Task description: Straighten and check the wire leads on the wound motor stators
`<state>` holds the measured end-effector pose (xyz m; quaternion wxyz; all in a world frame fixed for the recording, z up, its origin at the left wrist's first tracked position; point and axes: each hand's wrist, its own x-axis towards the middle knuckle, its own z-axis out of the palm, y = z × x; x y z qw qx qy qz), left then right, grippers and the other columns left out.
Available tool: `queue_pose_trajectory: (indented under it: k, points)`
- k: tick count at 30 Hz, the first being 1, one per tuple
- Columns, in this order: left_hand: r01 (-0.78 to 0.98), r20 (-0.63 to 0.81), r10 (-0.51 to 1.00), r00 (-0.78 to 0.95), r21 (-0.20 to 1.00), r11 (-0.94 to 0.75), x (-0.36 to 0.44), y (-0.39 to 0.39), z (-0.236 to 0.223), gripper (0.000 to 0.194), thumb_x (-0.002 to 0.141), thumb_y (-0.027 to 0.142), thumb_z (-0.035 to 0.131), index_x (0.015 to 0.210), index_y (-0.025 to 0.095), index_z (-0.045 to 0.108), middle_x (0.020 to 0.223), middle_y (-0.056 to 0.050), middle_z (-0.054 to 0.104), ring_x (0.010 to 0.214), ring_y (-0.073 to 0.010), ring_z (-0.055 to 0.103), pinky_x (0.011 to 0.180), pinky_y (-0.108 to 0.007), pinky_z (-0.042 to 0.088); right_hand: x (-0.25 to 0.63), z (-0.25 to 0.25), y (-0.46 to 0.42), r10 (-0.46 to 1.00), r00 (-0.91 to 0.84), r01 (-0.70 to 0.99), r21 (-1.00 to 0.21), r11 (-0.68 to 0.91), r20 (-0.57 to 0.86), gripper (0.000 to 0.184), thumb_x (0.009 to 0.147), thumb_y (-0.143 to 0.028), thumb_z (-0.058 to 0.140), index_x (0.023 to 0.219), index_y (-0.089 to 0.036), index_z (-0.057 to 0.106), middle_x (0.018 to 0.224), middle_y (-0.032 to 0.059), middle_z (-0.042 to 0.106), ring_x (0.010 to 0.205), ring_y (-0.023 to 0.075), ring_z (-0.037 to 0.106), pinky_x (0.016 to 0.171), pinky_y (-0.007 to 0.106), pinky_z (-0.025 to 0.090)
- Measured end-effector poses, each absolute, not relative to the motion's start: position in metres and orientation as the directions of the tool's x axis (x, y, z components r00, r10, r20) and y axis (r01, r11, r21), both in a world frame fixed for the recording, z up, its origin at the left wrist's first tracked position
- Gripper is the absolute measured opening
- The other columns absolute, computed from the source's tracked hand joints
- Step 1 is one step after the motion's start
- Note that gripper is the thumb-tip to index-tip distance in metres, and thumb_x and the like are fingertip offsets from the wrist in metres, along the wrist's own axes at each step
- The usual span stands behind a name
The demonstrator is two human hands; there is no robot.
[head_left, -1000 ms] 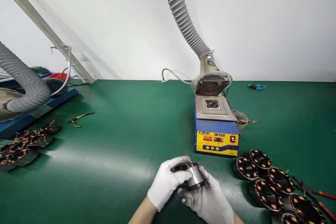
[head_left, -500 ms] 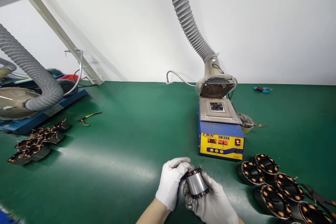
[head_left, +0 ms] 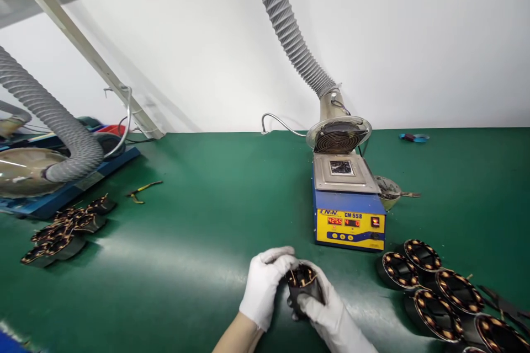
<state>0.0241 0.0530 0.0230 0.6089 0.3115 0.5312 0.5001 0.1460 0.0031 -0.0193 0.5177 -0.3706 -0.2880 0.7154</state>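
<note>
A dark, ring-shaped motor stator (head_left: 304,282) with copper windings is tilted so that its open top faces up toward me. My right hand (head_left: 331,309), in a white glove, wraps around its side, with the thumb across the front wall. At the upper left rim, my gloved left hand (head_left: 265,284) has its thumb and fingers pinched together; whether they grip a wire end or the rim itself is hidden. Beyond both hands stands a blue and yellow solder pot (head_left: 350,229), its red displays lit.
Several more stators (head_left: 439,309) stand at right beside dark-jawed pliers (head_left: 507,306). Another group (head_left: 70,229) lies at left, near yellow-handled cutters (head_left: 143,192). A small bowl (head_left: 388,193) sits by the pot, under an extraction hose (head_left: 290,27). A blue and dark item (head_left: 414,138) lies at the back.
The stator has turned in my right hand: its silvery side faced me before, and now its wound open end shows. My left hand stays at its rim. The view has shifted slightly.
</note>
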Motion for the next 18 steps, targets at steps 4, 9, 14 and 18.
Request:
queue_pose_trajectory:
  k: [4,9,14,18]
  points:
    - [-0.419,-0.224,0.973,-0.059,0.890,0.180,0.007,0.062,0.016,0.051,0.067,0.046,0.073,0.102,0.012,0.064,0.092,-0.010,0.069,0.092,-0.0208,0.062,0.092,-0.031,0.043,0.145,-0.040,-0.002,0.986,0.170,0.020,-1.000,-0.004,-0.001,0.054,0.055,-0.018,0.076,0.105,-0.027,0.057,0.110,0.0056,0.060,0.101,0.0257,0.055,0.091,0.038,0.041]
    - [-0.280,-0.327,0.885,0.331,0.862,0.423,0.032,0.048,0.016,0.057,0.068,0.044,0.074,0.114,0.015,0.059,0.119,-0.013,0.059,0.114,-0.0242,0.051,0.098,-0.032,0.039,0.142,-0.048,0.003,0.919,0.208,0.326,-0.910,0.257,0.334,0.041,0.057,-0.020,0.075,0.094,-0.028,0.059,0.102,0.0070,0.062,0.093,0.0281,0.057,0.079,0.040,0.044]
    - [-0.510,-0.361,0.922,0.141,0.772,0.380,0.041,0.051,0.020,0.040,0.065,0.042,0.076,0.087,0.011,0.065,0.069,-0.007,0.068,0.069,-0.0190,0.065,0.069,-0.027,0.050,0.142,-0.048,0.006,0.916,0.098,0.509,-0.810,0.291,0.390,0.029,0.057,-0.021,0.073,0.077,-0.025,0.053,0.083,0.0066,0.059,0.075,0.0253,0.055,0.065,0.037,0.043]
    - [-0.522,-0.300,0.954,-0.029,0.818,0.241,0.014,0.063,0.034,0.042,0.062,0.041,0.078,0.093,0.016,0.065,0.077,-0.005,0.069,0.085,-0.0200,0.064,0.083,-0.028,0.046,0.140,-0.051,0.003,0.928,0.106,0.496,-0.828,0.263,0.358,0.035,0.057,-0.020,0.073,0.084,-0.025,0.051,0.094,0.0082,0.058,0.084,0.0276,0.055,0.072,0.039,0.041]
